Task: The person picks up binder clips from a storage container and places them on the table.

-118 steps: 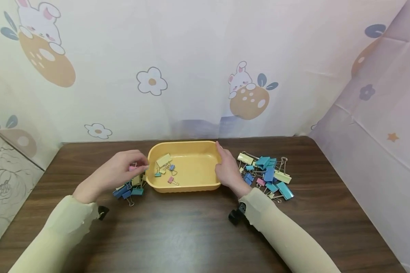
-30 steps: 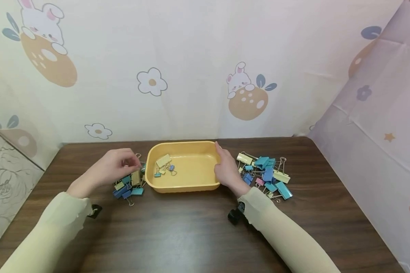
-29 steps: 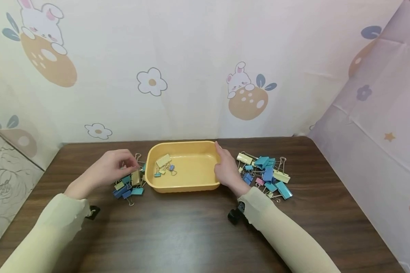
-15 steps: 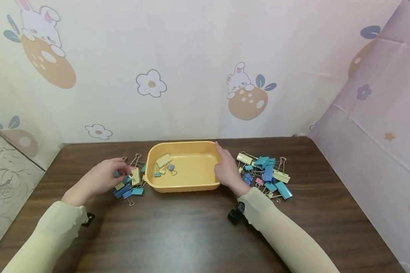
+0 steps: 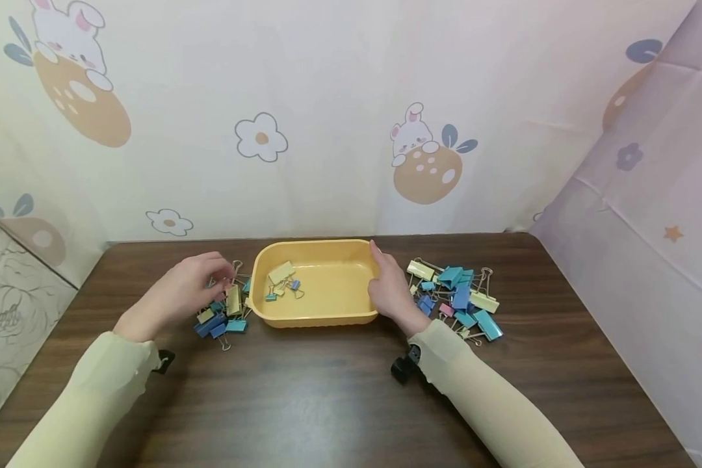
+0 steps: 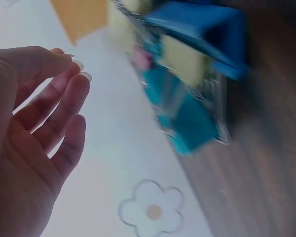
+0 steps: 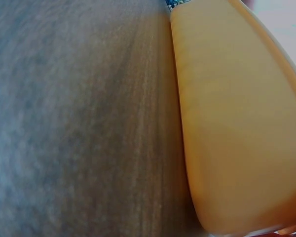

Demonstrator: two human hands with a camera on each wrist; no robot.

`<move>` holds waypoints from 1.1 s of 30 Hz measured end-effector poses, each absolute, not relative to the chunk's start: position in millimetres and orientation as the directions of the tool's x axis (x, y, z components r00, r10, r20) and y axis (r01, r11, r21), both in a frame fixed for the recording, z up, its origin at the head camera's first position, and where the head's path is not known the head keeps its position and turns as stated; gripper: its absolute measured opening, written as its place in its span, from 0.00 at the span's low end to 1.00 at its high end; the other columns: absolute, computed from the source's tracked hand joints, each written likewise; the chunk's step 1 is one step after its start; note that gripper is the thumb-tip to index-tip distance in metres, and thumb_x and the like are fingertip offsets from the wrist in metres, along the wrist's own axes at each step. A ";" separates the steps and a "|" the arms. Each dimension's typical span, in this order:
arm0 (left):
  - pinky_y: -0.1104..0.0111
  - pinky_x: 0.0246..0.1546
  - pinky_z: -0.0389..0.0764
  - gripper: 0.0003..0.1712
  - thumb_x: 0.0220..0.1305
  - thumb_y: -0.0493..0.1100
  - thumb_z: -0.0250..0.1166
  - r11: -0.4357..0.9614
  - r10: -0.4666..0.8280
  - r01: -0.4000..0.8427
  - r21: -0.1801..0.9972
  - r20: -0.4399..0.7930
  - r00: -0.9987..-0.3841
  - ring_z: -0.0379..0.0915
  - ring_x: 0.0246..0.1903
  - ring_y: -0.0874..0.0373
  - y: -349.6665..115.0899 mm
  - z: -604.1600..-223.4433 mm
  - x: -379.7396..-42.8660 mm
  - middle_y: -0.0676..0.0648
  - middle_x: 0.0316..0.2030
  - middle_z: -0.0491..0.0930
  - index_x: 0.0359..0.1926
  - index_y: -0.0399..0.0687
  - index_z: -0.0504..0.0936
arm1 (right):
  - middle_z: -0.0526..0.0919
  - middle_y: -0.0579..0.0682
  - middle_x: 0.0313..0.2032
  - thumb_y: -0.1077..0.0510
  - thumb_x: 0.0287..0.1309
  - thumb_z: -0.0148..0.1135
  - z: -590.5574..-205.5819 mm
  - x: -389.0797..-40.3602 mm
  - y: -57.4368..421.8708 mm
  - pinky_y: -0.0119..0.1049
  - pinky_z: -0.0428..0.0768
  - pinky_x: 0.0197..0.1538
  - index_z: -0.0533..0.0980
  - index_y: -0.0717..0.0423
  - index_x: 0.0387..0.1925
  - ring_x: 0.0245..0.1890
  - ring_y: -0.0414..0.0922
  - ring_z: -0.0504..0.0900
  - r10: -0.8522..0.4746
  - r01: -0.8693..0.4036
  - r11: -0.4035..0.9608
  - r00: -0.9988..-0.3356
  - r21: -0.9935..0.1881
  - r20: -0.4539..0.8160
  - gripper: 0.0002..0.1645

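My left hand [image 5: 190, 286] is above the left heap of binder clips [image 5: 219, 323], its fingers loosely bent and thumb tip near the index fingertip. In the left wrist view no clip shows between the fingertips [image 6: 79, 64]; a pink clip [image 6: 142, 58] lies in the blurred heap beyond. My right hand [image 5: 393, 289] grips the right end of a yellow plastic tray [image 5: 322, 321], index finger along the rim. Inside the tray, at its left end, lie a large pale-yellow binder clip [image 5: 281, 273] and several small ones. The right wrist view shows the tray's outer wall [image 7: 237, 108], with the fingers hidden.
A second heap of mixed binder clips [image 5: 461, 298], blue, teal, yellow and pink, lies beside my right hand. The dark wooden table [image 5: 304, 396] ends at the back against a printed curtain [image 5: 327, 130].
A small pink binder clip has gone from the tray since the oldest frame. My left hand dipped into the left heap, where pink showed at its fingers, then rose. My right hand stays.
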State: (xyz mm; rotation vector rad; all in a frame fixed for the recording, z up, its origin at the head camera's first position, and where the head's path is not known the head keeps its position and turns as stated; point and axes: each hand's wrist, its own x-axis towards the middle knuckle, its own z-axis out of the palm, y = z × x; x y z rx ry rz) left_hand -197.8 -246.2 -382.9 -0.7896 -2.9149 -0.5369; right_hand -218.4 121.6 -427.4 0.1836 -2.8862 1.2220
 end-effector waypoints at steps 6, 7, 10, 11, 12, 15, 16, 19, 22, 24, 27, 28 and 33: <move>0.66 0.33 0.74 0.07 0.60 0.39 0.60 0.778 0.533 0.550 0.304 0.147 -0.834 0.70 0.29 0.64 -217.5 -364.8 -210.2 0.56 0.33 0.76 0.39 0.51 0.81 | 0.58 0.56 0.67 0.73 0.46 0.47 -427.9 -219.7 121.2 0.46 0.61 0.63 0.46 0.43 0.72 0.64 0.51 0.60 -0.106 -0.109 0.692 -0.993 -0.714 0.049 0.52; 0.66 0.30 0.75 0.07 0.60 0.39 0.60 0.776 0.539 0.548 0.312 0.122 -0.833 0.72 0.27 0.63 -212.0 -362.2 -212.9 0.55 0.33 0.75 0.40 0.50 0.81 | 0.58 0.56 0.67 0.73 0.46 0.47 -427.7 -219.6 121.1 0.47 0.60 0.63 0.46 0.43 0.72 0.64 0.51 0.60 -0.107 -0.109 0.690 -0.993 -0.716 0.049 0.52; 0.64 0.32 0.76 0.10 0.60 0.39 0.61 0.786 0.561 0.548 0.287 0.041 -0.827 0.73 0.29 0.61 -195.1 -357.0 -222.5 0.54 0.36 0.76 0.43 0.48 0.81 | 0.57 0.57 0.68 0.73 0.47 0.47 -427.2 -218.9 121.0 0.48 0.61 0.63 0.46 0.43 0.72 0.64 0.52 0.60 -0.109 -0.109 0.687 -0.993 -0.719 0.045 0.52; 0.63 0.33 0.76 0.10 0.59 0.40 0.61 0.792 0.565 0.543 0.278 0.003 -0.825 0.74 0.30 0.59 -189.1 -355.4 -225.7 0.53 0.37 0.77 0.43 0.48 0.81 | 0.57 0.56 0.68 0.73 0.47 0.47 -427.1 -218.7 120.9 0.48 0.61 0.63 0.46 0.42 0.72 0.64 0.51 0.60 -0.108 -0.106 0.685 -0.993 -0.721 0.044 0.52; 0.62 0.34 0.77 0.11 0.59 0.40 0.61 0.797 0.570 0.543 0.264 -0.035 -0.821 0.75 0.31 0.58 -183.5 -355.1 -229.4 0.51 0.39 0.77 0.45 0.48 0.81 | 0.57 0.56 0.68 0.73 0.47 0.47 -427.1 -218.5 121.0 0.48 0.61 0.63 0.46 0.42 0.72 0.64 0.51 0.60 -0.107 -0.104 0.684 -0.993 -0.722 0.041 0.52; 0.59 0.43 0.75 0.15 0.60 0.41 0.62 0.807 0.583 0.554 0.204 -0.132 -0.801 0.73 0.41 0.56 -167.3 -354.6 -238.0 0.48 0.45 0.77 0.48 0.46 0.80 | 0.57 0.56 0.68 0.73 0.47 0.47 -427.0 -218.1 121.4 0.47 0.61 0.63 0.46 0.42 0.72 0.65 0.52 0.59 -0.108 -0.102 0.679 -0.993 -0.727 0.038 0.52; 0.58 0.44 0.74 0.16 0.60 0.41 0.62 0.808 0.586 0.558 0.189 -0.165 -0.793 0.73 0.42 0.55 -162.6 -354.9 -240.4 0.47 0.46 0.76 0.49 0.46 0.79 | 0.57 0.56 0.68 0.73 0.47 0.47 -426.9 -217.9 121.5 0.47 0.61 0.63 0.46 0.41 0.72 0.65 0.52 0.59 -0.107 -0.101 0.676 -0.994 -0.730 0.038 0.52; 0.58 0.46 0.73 0.18 0.60 0.43 0.62 0.817 0.577 0.560 0.142 -0.245 -0.780 0.72 0.44 0.54 -151.5 -359.3 -246.8 0.46 0.49 0.75 0.52 0.46 0.78 | 0.57 0.57 0.68 0.73 0.47 0.47 -426.6 -217.6 122.0 0.48 0.60 0.63 0.45 0.42 0.72 0.65 0.52 0.59 -0.112 -0.105 0.674 -0.993 -0.731 0.039 0.52; 0.58 0.47 0.72 0.20 0.60 0.43 0.62 0.823 0.562 0.559 0.101 -0.287 -0.776 0.72 0.47 0.54 -144.2 -365.8 -252.2 0.46 0.52 0.75 0.55 0.47 0.76 | 0.57 0.56 0.67 0.73 0.47 0.47 -426.7 -217.6 122.3 0.47 0.60 0.63 0.46 0.42 0.72 0.65 0.52 0.59 -0.110 -0.107 0.676 -0.993 -0.729 0.044 0.52; 0.57 0.48 0.72 0.22 0.59 0.41 0.63 0.828 0.552 0.554 0.082 -0.288 -0.782 0.72 0.49 0.53 -141.1 -369.7 -254.5 0.46 0.53 0.75 0.56 0.48 0.76 | 0.58 0.57 0.67 0.73 0.47 0.47 -426.9 -217.7 122.3 0.47 0.60 0.63 0.46 0.43 0.72 0.65 0.52 0.59 -0.114 -0.114 0.676 -0.992 -0.728 0.050 0.52; 0.57 0.48 0.73 0.22 0.57 0.34 0.62 0.824 0.556 0.564 0.057 -0.270 -0.786 0.72 0.50 0.51 -138.4 -374.4 -255.6 0.47 0.52 0.76 0.55 0.48 0.77 | 0.58 0.57 0.67 0.73 0.47 0.47 -427.5 -217.8 121.9 0.47 0.60 0.63 0.46 0.43 0.72 0.65 0.52 0.60 -0.116 -0.119 0.675 -0.992 -0.728 0.055 0.52; 0.57 0.48 0.73 0.22 0.56 0.31 0.62 0.818 0.565 0.573 0.054 -0.263 -0.782 0.73 0.50 0.51 -137.9 -375.4 -255.2 0.47 0.52 0.76 0.53 0.47 0.77 | 0.58 0.57 0.67 0.73 0.47 0.47 -427.4 -217.8 121.8 0.47 0.60 0.63 0.46 0.43 0.72 0.64 0.52 0.60 -0.116 -0.120 0.676 -0.992 -0.727 0.057 0.52; 0.60 0.50 0.73 0.23 0.51 0.25 0.62 0.795 0.594 0.604 0.051 -0.266 -0.760 0.71 0.51 0.51 -137.9 -379.3 -251.3 0.45 0.50 0.76 0.49 0.46 0.81 | 0.58 0.57 0.67 0.73 0.46 0.47 -427.4 -218.0 121.0 0.47 0.61 0.63 0.46 0.43 0.72 0.64 0.52 0.60 -0.112 -0.117 0.673 -0.992 -0.730 0.055 0.52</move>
